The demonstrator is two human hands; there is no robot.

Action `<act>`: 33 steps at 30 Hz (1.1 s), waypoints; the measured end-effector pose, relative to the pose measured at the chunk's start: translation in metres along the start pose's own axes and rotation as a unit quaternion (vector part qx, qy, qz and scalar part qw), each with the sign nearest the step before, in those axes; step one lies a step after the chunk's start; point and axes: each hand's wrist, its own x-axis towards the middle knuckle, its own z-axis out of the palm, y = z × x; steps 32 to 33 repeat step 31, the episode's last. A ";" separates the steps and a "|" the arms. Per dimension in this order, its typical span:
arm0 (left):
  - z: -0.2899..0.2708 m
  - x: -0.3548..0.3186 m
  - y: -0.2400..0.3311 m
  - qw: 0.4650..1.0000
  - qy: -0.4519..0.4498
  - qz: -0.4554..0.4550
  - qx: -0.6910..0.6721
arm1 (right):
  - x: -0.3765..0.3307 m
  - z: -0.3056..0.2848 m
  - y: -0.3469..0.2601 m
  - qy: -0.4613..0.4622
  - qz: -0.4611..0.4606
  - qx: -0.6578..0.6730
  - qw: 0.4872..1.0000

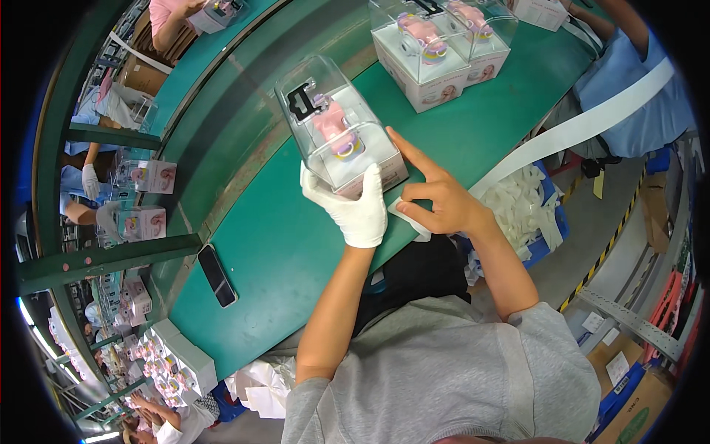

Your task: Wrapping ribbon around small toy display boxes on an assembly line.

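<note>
My left hand [346, 203], in a white glove, grips the near end of a clear-lidded toy box [373, 159], tilted above the green table. Inside it sits a pink toy with purple and yellow parts [334, 127], and a black piece [300, 101] shows under the lid. My bare right hand [440, 200] has its index finger stretched along the box's right side. Its other fingers are curled on a white paper-like piece [410, 218]. A long white strip [584, 126] runs from the far right to behind this hand; whether it joins that piece is hidden.
Two similar toy boxes [436, 85] stand at the table's far side. A dark phone [217, 275] lies at the left on the green table [259, 311]. A blue bin of white scraps [525, 207] is at my right. Co-workers sit across and beside a green frame [111, 263].
</note>
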 end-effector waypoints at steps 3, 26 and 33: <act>0.014 0.000 -0.012 0.999 0.011 0.014 -0.032 | -0.002 -0.006 0.010 0.007 -0.004 -0.007 1.000; -0.014 0.016 -0.028 0.997 -0.075 0.014 -0.005 | -0.028 -0.036 0.023 0.064 0.094 -0.066 0.991; -0.112 0.092 -0.056 0.991 0.054 0.013 0.123 | -0.040 -0.006 0.009 0.031 0.180 0.052 0.982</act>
